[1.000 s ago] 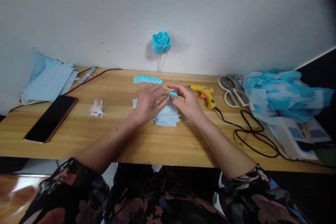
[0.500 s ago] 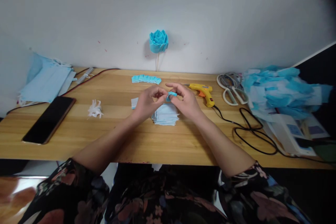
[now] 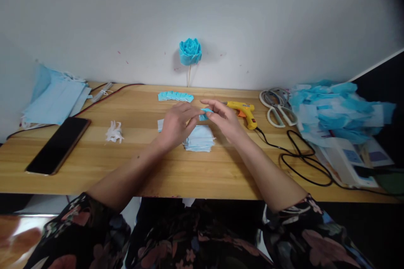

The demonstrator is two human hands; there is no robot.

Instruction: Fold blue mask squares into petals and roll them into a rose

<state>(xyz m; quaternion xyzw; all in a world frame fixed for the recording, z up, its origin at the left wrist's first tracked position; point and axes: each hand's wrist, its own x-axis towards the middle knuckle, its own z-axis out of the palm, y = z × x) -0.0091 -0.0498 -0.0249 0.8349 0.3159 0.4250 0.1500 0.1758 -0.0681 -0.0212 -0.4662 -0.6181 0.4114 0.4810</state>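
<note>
Wooden table point(image 3: 202, 176), pale wall point(image 3: 126, 21). Row of folded pieces point(image 3: 175, 96) looks done; flat stack point(image 3: 199, 141) not folded. Right hand point(image 3: 225, 121) pinches blue piece point(image 3: 205, 112); left hand point(image 3: 175, 122) touches it, can't tell grip.

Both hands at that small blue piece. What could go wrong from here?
1. The yellow glue gun lies just beyond the right hand; if hot, which I can't tell, it might burn.
2. Its black cord lies loosely looped near the right forearm; a snag could drag the gun.
3. The stack of pale squares looks loose; a wrist might scatter it.
</note>
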